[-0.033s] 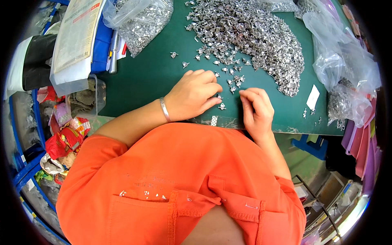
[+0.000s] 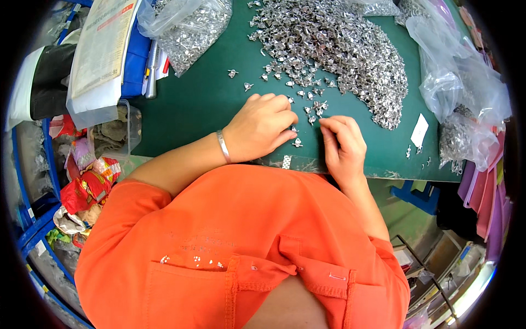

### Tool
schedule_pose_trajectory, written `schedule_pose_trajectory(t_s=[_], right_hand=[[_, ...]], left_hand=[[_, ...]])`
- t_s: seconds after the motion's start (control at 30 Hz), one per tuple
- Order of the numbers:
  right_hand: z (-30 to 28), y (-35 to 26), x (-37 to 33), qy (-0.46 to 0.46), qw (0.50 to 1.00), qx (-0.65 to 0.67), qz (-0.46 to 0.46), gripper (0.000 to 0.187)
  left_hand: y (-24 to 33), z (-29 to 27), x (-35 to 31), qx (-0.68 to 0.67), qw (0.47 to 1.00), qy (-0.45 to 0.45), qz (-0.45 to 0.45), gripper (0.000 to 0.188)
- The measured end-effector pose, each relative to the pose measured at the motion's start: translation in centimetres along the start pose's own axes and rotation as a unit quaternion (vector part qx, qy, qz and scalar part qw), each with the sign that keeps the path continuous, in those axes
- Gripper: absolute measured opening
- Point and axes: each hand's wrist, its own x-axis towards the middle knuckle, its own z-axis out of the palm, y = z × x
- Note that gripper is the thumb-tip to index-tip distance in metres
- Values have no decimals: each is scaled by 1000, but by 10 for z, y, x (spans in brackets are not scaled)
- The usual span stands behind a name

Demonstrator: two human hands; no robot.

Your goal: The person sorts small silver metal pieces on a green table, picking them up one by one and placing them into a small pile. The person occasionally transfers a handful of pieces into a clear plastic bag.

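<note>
My left hand (image 2: 259, 127), with a silver bangle (image 2: 223, 146) on its wrist, rests over the green tabletop. Its fingers are curled, with a small silver metal fitting (image 2: 294, 129) between thumb and fingertips. Just below it lies another small metal fitting (image 2: 297, 143). To the right, my right hand (image 2: 346, 147) is closed with thumb and fingers bent inward; what the fingertips hold, if anything, is too small to make out. They are next to a little cluster of fittings (image 2: 315, 109). Beyond both hands spreads a big heap of the same silver fittings (image 2: 334, 46).
A clear bag of metal parts (image 2: 194, 35) lies at the far left, near a blue bin (image 2: 137, 68) and papers. Crumpled plastic bags (image 2: 452, 77) and a white card (image 2: 419, 130) are on the right. A clear plastic box (image 2: 129, 129) is beside the table's left end.
My right hand has shifted very slightly left and away from me, toward the cluster of fittings. My left hand stays almost still.
</note>
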Motion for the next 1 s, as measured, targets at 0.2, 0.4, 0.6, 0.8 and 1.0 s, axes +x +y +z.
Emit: schedule_pose_trajectory(t_s=[0.2, 0.4, 0.6, 0.8, 1.0], right_hand=[[9, 0, 5, -35, 997, -55, -50, 19], [-3, 2, 6, -33, 999, 15, 16, 16], [3, -1, 4, -69, 995, -19, -68, 19], [-6, -4, 3, -89, 994, 42, -36, 17], [9, 9, 23, 1, 997, -63, -40, 17]], left_hand=[[-1, 5, 3, -8, 1000, -12, 15, 15], [-8, -5, -2, -81, 996, 26, 27, 8], [-13, -16, 1, -86, 991, 82, -61, 10], [-15, -14, 5, -11, 995, 91, -34, 14], [-9, -3, 17, 118, 992, 11, -32, 20]])
